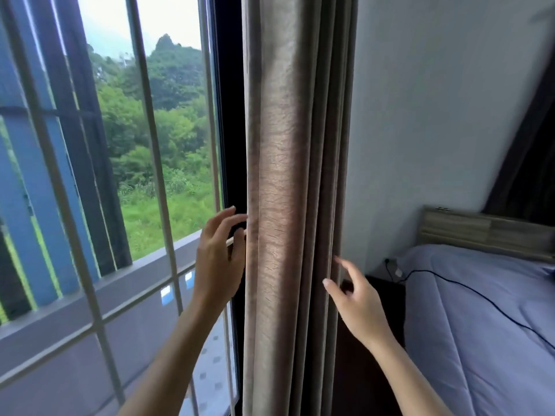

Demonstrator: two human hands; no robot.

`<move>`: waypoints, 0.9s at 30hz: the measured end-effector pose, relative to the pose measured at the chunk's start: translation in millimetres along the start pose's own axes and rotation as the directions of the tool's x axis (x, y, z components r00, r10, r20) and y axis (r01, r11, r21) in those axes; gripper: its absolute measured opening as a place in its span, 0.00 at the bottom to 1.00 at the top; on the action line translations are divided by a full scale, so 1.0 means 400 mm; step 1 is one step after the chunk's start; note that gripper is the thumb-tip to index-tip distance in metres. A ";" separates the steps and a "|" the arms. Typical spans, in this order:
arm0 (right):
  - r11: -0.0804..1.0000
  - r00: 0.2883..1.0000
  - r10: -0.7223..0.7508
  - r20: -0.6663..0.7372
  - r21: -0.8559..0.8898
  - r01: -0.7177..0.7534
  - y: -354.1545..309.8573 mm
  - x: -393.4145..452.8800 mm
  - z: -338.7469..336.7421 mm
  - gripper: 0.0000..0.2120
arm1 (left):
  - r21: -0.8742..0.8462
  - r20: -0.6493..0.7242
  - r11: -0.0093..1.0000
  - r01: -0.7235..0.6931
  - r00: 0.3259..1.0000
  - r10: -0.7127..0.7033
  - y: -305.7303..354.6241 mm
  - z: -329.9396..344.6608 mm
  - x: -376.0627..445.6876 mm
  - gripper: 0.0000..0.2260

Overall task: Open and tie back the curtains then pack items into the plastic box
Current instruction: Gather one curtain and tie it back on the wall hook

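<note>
Both hands flank the gathered curtain (288, 205), which hangs in a bunched column of folds between the window (120, 145) and the wall (435, 130). The left hand (217, 259) sits at the window-side edge with its fingers spread and lightly curved, fingertips just touching the fabric but pinching nothing that can be made out. The right hand (359, 304) is at the wall-side folds, its grip also spread, fingers loose and only brushing the cloth. No tie-back shows anywhere in view, and neither does the plastic box, so the packing part is plainly not begun. With neither hand closed round the bundle, the main risk is that the folds fan back out across the glass once either hand draws away to look for a tie. A one-sided squeeze could also leave the outer pleats loose, so a tie would catch only part of the cloth and sag. A sharp downward tug might strain whatever holds the curtain overhead, which is out of sight. Near the bed (480, 325) a dark cable (468, 291) trails over the blue cover; a careless step or elbow on that side could snag it.
</note>
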State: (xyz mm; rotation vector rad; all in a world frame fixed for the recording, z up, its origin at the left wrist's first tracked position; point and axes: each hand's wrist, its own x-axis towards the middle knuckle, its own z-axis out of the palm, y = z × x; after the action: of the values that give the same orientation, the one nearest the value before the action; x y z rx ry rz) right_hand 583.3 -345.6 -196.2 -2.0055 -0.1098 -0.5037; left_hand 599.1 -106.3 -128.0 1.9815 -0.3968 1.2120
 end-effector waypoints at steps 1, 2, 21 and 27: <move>1.000 0.999 0.012 -0.039 0.011 -0.011 0.001 -0.010 -0.001 0.23 | 0.001 -0.004 1.000 -0.017 1.000 0.017 0.001 -0.009 -0.012 0.13; 0.999 0.997 0.028 -0.069 0.017 -0.027 0.005 -0.021 -0.005 0.22 | 0.000 -0.014 1.000 -0.015 1.000 0.015 0.003 -0.012 -0.023 0.15; 0.995 0.999 -0.006 -0.039 -0.098 0.002 0.015 0.097 -0.121 0.20 | 0.335 -0.127 0.937 0.100 0.990 -0.060 0.280 0.264 0.433 0.39; 0.998 0.998 -0.065 -0.001 0.023 0.065 0.014 0.204 -0.120 0.19 | 0.230 0.005 0.947 0.224 0.973 -0.232 0.084 0.317 0.287 0.42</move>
State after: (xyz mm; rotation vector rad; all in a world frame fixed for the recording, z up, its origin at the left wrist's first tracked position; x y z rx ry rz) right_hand 644.7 -401.2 -149.9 -1.9841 -0.1801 -0.5420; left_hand 714.8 -208.5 -46.8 2.1751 -0.0399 1.1188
